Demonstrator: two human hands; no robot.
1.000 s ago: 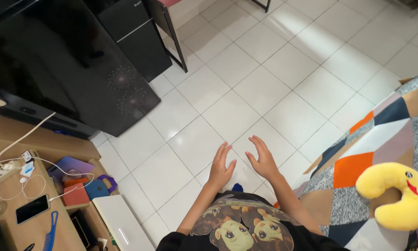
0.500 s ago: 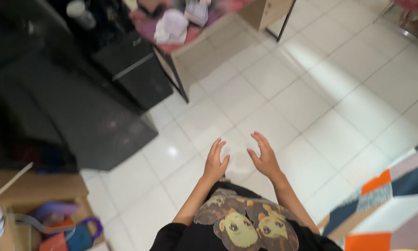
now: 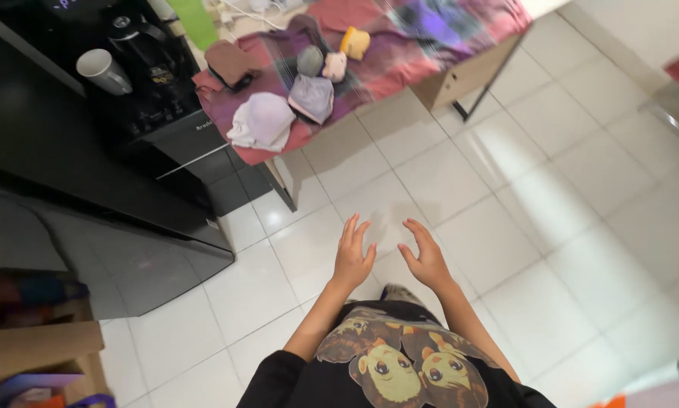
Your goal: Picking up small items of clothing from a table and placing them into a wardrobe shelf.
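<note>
My left hand (image 3: 352,255) and my right hand (image 3: 425,255) are held out in front of my body over the white tiled floor (image 3: 505,189), side by side and a short gap apart. Both are empty, with the fingers spread and pointing forward. Neither touches anything. Below them shows my black shirt (image 3: 388,366) with a cartoon print. The nearest furniture is a table (image 3: 369,68) ahead with a pink and purple cloth, carrying several small fabric items such as a pale cap (image 3: 262,122).
A tall black appliance (image 3: 90,151) with a white cup (image 3: 103,71) on its top stands at the left. Cardboard and coloured items (image 3: 37,355) lie at the lower left. A table leg (image 3: 285,187) stands close ahead.
The view has tilted up and forward: the cloth-covered table has come into sight, while the patchwork blanket and yellow toy have left it. My hands keep the same open pose.
</note>
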